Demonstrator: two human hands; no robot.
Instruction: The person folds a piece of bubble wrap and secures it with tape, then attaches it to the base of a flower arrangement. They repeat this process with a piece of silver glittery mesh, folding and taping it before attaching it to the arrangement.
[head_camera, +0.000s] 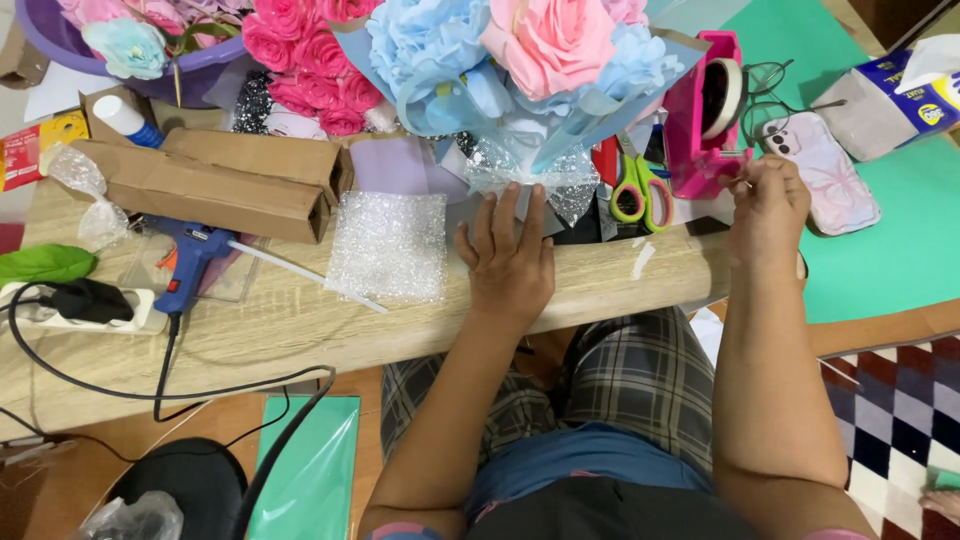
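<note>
From the head camera, a round purple plastic tub (40, 35) at the top left holds soft paper roses in pink and pale blue. A bright pink plastic tape holder (705, 115) holds a roll of tape (722, 97).

The left hand (510, 260) lies flat with fingers spread on the low wooden table (290, 325), touching the crinkly silver sparkly wrap at the bottom of the big bunch of blue and pink paper flowers (510, 60). It holds nothing. The right hand (765, 200) is beside the tape holder, fingertips pinched together on a small strip of tape.

A bumpy square of bubble wrap (388, 245) lies left of the hand. Green-handled scissors (640, 190), a blue glue gun (188, 258) and long brown cardboard boxes (215, 180) rest nearby.
</note>
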